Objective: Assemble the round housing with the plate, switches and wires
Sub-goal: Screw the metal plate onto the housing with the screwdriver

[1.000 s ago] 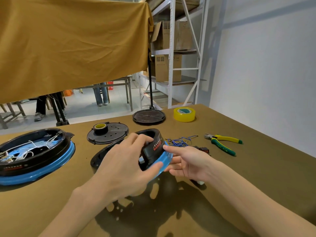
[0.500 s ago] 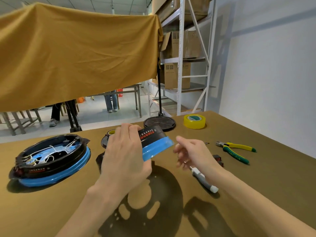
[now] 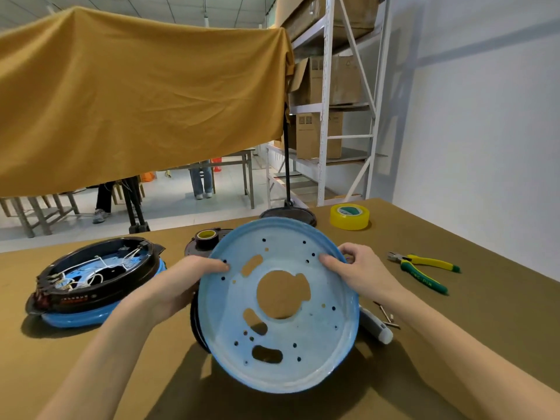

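Note:
I hold a round housing (image 3: 321, 344) tilted up on edge above the table, its pale blue perforated underside facing me and its black rim showing at the lower left. My left hand (image 3: 178, 286) grips its upper left edge. My right hand (image 3: 357, 271) grips its upper right edge. A second round housing (image 3: 91, 286), black over blue with white wires inside, lies on the table at the left. A black round plate (image 3: 194, 250) carrying a small tape roll (image 3: 206, 236) lies behind the held housing.
Yellow tape roll (image 3: 350, 216) and a dark round stand base (image 3: 291, 212) sit at the table's far edge. Green-yellow pliers (image 3: 424, 269) lie at the right. A white-handled tool (image 3: 375, 327) and small metal pins (image 3: 386, 316) lie beside the housing. A yellow cloth hangs beyond.
The housing was lifted off the table and turned so its blue underside faces me. My right hand moved from free air onto its edge. The camera came closer.

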### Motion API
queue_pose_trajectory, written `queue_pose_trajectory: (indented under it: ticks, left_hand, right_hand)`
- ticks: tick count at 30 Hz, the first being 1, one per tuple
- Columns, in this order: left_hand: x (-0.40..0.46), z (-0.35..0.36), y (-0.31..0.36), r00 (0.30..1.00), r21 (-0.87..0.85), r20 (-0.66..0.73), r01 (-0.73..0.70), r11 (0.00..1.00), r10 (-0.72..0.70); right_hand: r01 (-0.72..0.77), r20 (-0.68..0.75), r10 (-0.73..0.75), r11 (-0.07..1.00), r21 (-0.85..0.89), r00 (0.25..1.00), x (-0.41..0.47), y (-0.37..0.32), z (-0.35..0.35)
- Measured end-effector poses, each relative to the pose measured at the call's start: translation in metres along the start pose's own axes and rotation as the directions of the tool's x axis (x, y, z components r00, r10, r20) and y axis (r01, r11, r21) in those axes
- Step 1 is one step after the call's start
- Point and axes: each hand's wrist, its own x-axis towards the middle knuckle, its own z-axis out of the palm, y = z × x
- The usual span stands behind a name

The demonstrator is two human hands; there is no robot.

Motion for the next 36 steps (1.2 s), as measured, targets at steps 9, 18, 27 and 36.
queue_pose_trajectory:
  ticks: [9, 18, 27, 36]
  left_hand:
    - [0.023, 0.019, -0.047, 0.985, -0.010, -0.027, 0.168, 0.986, -0.168]
    - [0.026, 0.021, -0.061, 0.961, -0.133, -0.159, 0.205, 0.970, -0.225]
    - [0.030, 0.024, -0.065, 0.949, -0.170, -0.198, 0.212, 0.962, -0.244]
    - [0.039, 0.022, -0.070, 0.950, -0.118, -0.193, 0.225, 0.967, -0.245]
  right_hand:
    - [-0.145, 0.037, 0.154, 0.973, -0.181, 0.987, 0.032, 0.014, 0.004]
    - [-0.124, 0.094, 0.241, 0.748, -0.652, 0.966, -0.020, 0.043, -0.024]
    - [-0.139, 0.104, 0.271, 0.741, -0.657, 0.957, -0.017, 0.034, -0.015]
    - [-0.170, -0.036, 0.193, 0.747, -0.643, 0.981, -0.024, 0.040, -0.037]
